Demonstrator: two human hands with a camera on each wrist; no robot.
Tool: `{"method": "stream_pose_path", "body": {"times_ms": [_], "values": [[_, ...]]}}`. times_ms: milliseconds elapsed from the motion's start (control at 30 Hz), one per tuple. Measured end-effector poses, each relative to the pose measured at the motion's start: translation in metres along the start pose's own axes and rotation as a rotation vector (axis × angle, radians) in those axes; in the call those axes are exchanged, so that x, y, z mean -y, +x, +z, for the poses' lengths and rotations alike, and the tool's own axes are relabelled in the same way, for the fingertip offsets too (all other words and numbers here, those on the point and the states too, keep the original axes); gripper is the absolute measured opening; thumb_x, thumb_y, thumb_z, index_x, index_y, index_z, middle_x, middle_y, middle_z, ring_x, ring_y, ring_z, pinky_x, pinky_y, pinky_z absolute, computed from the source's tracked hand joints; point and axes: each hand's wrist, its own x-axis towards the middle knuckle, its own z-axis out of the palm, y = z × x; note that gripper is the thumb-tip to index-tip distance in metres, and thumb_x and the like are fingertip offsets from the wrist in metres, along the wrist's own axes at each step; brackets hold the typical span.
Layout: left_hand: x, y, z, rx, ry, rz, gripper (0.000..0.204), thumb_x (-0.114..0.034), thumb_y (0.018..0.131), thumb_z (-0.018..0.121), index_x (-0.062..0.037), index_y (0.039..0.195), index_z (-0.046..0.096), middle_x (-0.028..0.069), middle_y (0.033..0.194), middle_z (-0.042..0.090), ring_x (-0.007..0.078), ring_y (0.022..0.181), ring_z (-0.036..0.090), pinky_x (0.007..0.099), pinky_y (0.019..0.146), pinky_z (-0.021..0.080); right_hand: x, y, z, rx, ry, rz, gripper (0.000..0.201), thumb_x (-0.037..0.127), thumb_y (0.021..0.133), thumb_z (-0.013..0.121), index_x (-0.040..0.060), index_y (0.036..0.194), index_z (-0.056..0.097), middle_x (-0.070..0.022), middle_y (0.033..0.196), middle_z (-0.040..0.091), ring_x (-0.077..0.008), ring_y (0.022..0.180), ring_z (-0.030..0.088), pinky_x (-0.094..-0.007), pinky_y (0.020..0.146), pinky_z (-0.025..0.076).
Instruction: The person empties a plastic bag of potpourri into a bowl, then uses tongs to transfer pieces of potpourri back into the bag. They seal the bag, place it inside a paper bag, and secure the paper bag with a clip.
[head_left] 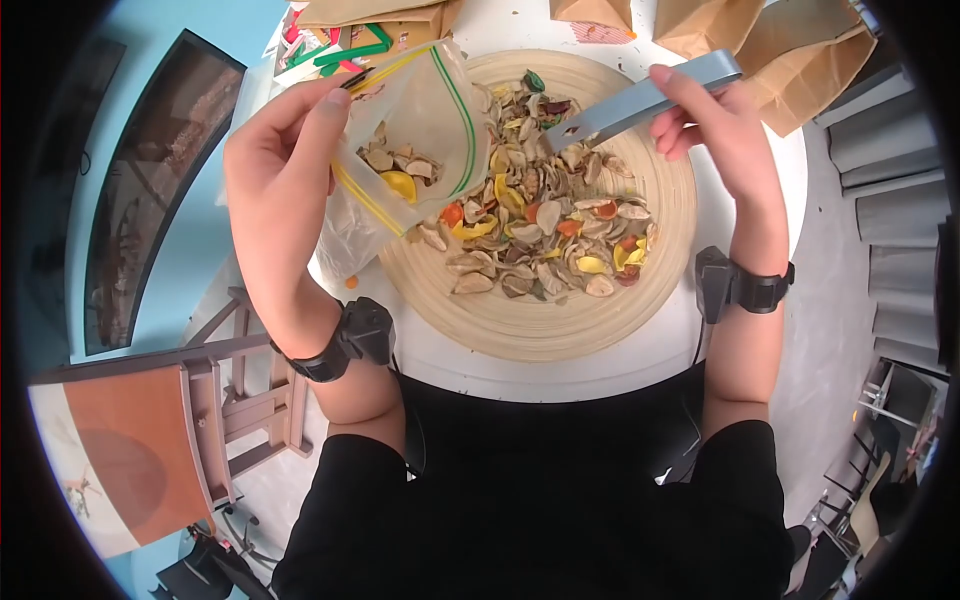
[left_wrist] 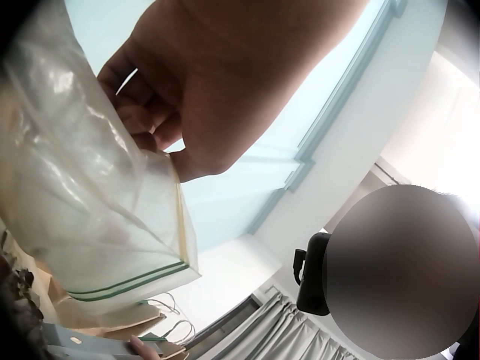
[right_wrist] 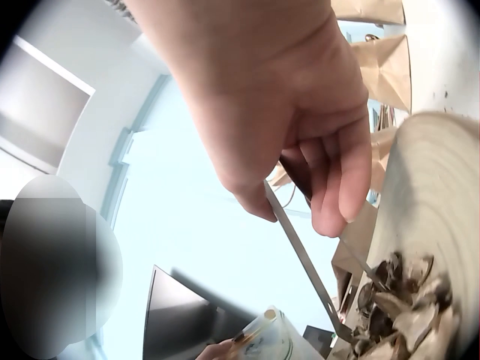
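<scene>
My left hand [head_left: 285, 165] pinches the edge of a clear zip bag [head_left: 415, 125] with a green stripe at its mouth. Inside the bag lie some dried pieces and a yellow one. The bag's mouth tilts over a round wooden tray [head_left: 660, 220]. My right hand [head_left: 715, 130] grips metal tongs [head_left: 640, 100], thumb on one arm and fingers on the other. In the right wrist view, the tips of the tongs [right_wrist: 304, 251] reach down into the heap of dried petals and pieces [right_wrist: 409, 322]. The heap [head_left: 540, 215] mixes beige, yellow and orange bits.
Brown paper bags [head_left: 805, 60] stand at the back right of the white table [head_left: 460, 375]. Green and red items [head_left: 350, 50] sit in a box at the back left. Another crumpled clear bag [head_left: 345, 240] lies left of the tray. A folding chair [head_left: 245, 410] stands at the left.
</scene>
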Motion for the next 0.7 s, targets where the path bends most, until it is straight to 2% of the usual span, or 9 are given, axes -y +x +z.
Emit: {"method": "stream_pose_path", "body": {"times_ms": [67, 200, 400, 500, 600, 633, 700], "values": [[-0.001, 0.0, 0.0, -0.006, 0.006, -0.004, 0.022, -0.016, 0.09, 0.066, 0.0026, 0.101, 0.071, -0.0067, 0.065, 0.053, 0.0005, 0.055, 0.041, 0.0193, 0.049, 0.03, 0.0, -0.002, 0.012, 0.054, 0.041, -0.031, 0.035, 0.032, 0.087, 0.07, -0.0022, 0.081, 0.069, -0.0077, 0.063, 0.065, -0.0114, 0.053, 0.062, -0.0218, 0.052, 0.051], [0.0, 0.0, -0.001, -0.006, 0.01, -0.003, 0.022, -0.015, 0.09, 0.065, 0.0029, 0.101, 0.07, -0.0069, 0.064, 0.053, 0.0004, 0.055, 0.04, 0.0193, 0.049, 0.029, 0.003, -0.006, 0.019, 0.067, 0.046, -0.033, 0.033, 0.03, 0.088, 0.069, -0.0032, 0.084, 0.069, -0.0089, 0.065, 0.066, -0.013, 0.054, 0.064, -0.0224, 0.054, 0.052], [-0.004, -0.003, 0.003, 0.022, 0.003, -0.01, 0.022, -0.014, 0.091, 0.064, 0.0035, 0.104, 0.07, -0.0082, 0.066, 0.053, -0.0008, 0.057, 0.037, 0.0187, 0.049, 0.026, 0.011, -0.011, 0.018, -0.026, 0.158, -0.119, 0.03, 0.025, 0.089, 0.067, -0.0041, 0.086, 0.069, -0.0099, 0.065, 0.067, -0.0143, 0.055, 0.065, -0.024, 0.055, 0.054], [-0.004, -0.003, 0.003, 0.027, -0.004, -0.016, 0.022, -0.013, 0.091, 0.063, 0.0034, 0.105, 0.07, -0.0087, 0.067, 0.052, -0.0013, 0.057, 0.036, 0.0186, 0.05, 0.025, 0.031, -0.022, 0.03, -0.073, 0.349, -0.227, 0.026, 0.022, 0.091, 0.066, -0.0047, 0.091, 0.069, -0.0105, 0.067, 0.067, -0.0149, 0.058, 0.066, -0.0246, 0.056, 0.054], [-0.003, -0.002, 0.003, 0.035, -0.007, -0.019, 0.022, -0.013, 0.092, 0.063, 0.0033, 0.104, 0.07, -0.0085, 0.067, 0.052, -0.0009, 0.057, 0.036, 0.0187, 0.05, 0.025, 0.038, -0.032, 0.057, 0.016, 0.4, -0.303, 0.024, 0.019, 0.091, 0.066, -0.0047, 0.098, 0.069, -0.0113, 0.075, 0.069, -0.0157, 0.064, 0.068, -0.0247, 0.059, 0.055], [-0.002, -0.001, 0.002, 0.034, -0.006, -0.017, 0.021, -0.013, 0.092, 0.063, 0.0032, 0.104, 0.07, -0.0083, 0.067, 0.052, -0.0006, 0.057, 0.036, 0.0187, 0.05, 0.026, 0.038, -0.037, 0.062, 0.031, 0.369, -0.337, 0.023, 0.017, 0.091, 0.066, -0.0041, 0.101, 0.068, -0.0134, 0.087, 0.071, -0.0162, 0.07, 0.069, -0.0253, 0.062, 0.056], [-0.001, -0.001, -0.001, 0.007, 0.004, 0.004, 0.021, -0.013, 0.092, 0.063, 0.0032, 0.103, 0.07, -0.0072, 0.067, 0.053, 0.0001, 0.057, 0.038, 0.019, 0.049, 0.026, 0.039, -0.039, 0.059, -0.015, 0.37, -0.381, 0.023, 0.017, 0.091, 0.066, -0.0041, 0.101, 0.068, -0.0144, 0.093, 0.071, -0.0162, 0.071, 0.069, -0.0261, 0.063, 0.056]]}}
